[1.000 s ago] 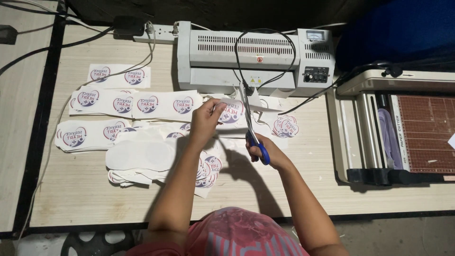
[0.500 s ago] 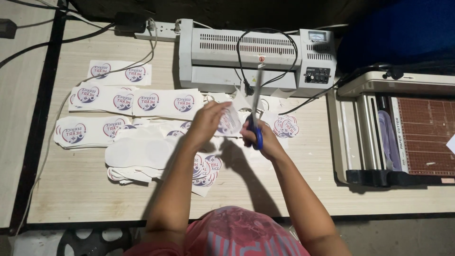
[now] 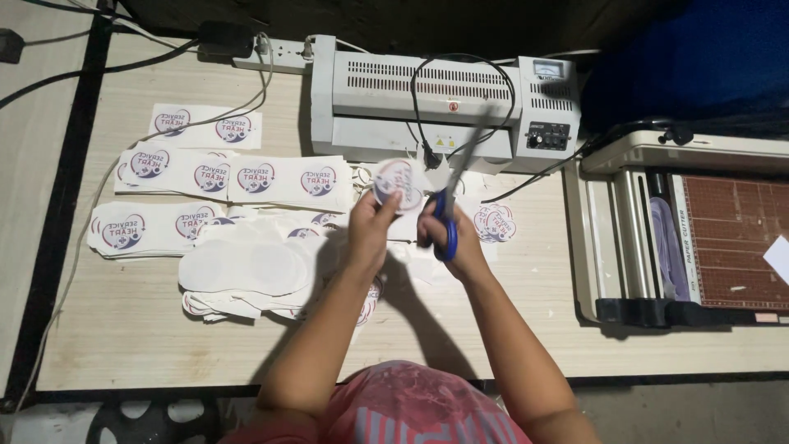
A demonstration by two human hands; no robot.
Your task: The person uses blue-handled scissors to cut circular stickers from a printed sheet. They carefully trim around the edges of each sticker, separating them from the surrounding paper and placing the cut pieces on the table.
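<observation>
The left hand (image 3: 371, 224) pinches a round printed sticker (image 3: 398, 184) between thumb and fingertips, holding it just above the fingers and raised off the table (image 3: 148, 345). The right hand (image 3: 450, 238) is clenched through the blue handles of a pair of scissors (image 3: 457, 193); the blades point up and away from the fingers, toward the laminator (image 3: 386, 107), and are motion-blurred, so whether they are parted cannot be told. The sticker sits immediately left of the blades, touching or nearly touching them.

Left of the left-hand fingers lie strips of uncut printed stickers (image 3: 246, 177) in rows, with a stack of blank white backing sheets (image 3: 246, 267) closer to the person. A cut sticker pile (image 3: 496, 222) lies just right of the right-hand fingers. Further right stands a paper trimmer (image 3: 690, 238). A power strip (image 3: 267, 56) rests beyond the laminator's left end.
</observation>
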